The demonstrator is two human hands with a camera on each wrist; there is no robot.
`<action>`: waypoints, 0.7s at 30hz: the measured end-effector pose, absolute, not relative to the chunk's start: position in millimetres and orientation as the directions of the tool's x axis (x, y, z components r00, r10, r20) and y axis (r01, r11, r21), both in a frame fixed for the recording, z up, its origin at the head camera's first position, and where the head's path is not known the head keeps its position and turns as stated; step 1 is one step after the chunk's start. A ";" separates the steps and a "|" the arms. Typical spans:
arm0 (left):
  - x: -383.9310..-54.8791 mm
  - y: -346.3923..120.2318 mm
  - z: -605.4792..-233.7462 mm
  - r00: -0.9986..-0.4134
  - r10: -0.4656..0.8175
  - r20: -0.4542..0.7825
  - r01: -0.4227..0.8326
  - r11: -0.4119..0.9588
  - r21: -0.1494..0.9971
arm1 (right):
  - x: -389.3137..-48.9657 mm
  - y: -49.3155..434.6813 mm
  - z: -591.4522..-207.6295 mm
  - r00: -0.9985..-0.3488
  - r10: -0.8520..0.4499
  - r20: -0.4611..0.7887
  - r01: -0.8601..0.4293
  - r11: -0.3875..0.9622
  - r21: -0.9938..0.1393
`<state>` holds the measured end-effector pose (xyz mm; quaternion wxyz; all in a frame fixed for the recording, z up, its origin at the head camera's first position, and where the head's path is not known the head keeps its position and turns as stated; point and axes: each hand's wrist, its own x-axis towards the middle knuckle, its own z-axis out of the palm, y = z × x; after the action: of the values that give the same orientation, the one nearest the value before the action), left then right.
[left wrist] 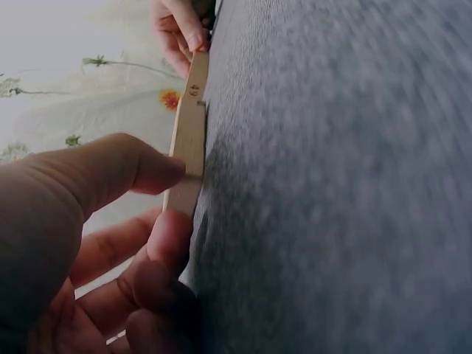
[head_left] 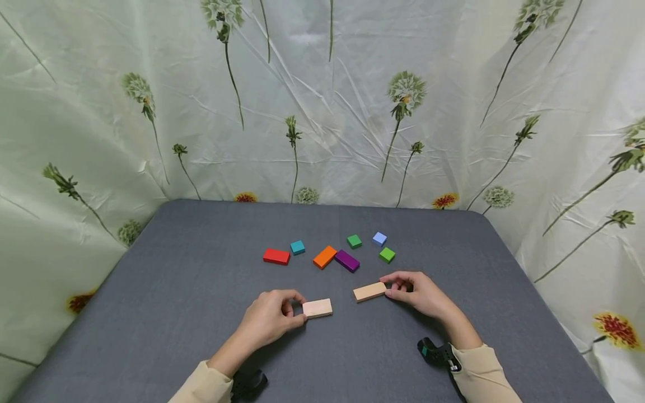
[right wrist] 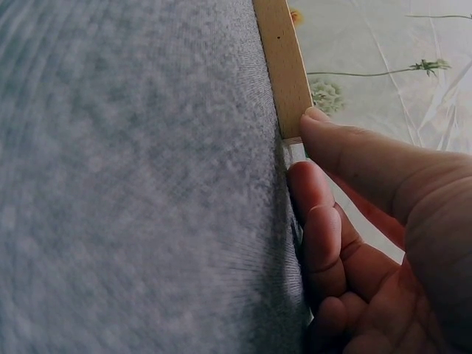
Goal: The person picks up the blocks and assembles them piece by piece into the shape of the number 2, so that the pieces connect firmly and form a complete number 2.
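- A table with a dark grey, fabric-textured top and rounded far corners spread beneath both hands and well past them on either side.
- A pale wooden block lay at the left hand's fingertips, pinched at its near end.
- A tan wooden block lay at the right hand's fingertips, likewise pinched.
- Straight beyond the left hand lay a red block, with a teal block just to its right.
- Beyond and left of the right hand lay an orange block and a purple block, close together, with a green block farther off.
- Nearer the right hand lay a light green block, a pale blue block behind it.
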<state>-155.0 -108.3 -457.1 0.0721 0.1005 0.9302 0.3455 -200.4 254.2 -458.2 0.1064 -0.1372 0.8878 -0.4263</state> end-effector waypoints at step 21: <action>-154.2 -123.1 -457.4 -0.926 0.370 -0.074 0.215 0.677 0.704 | -198.7 253.3 -458.3 -0.940 -0.335 -0.058 -0.168 0.604 -0.779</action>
<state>-154.2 -123.1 -457.4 0.1055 0.1607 0.9097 0.3682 -198.7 253.3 -458.3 0.0995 -0.1413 0.8901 -0.4217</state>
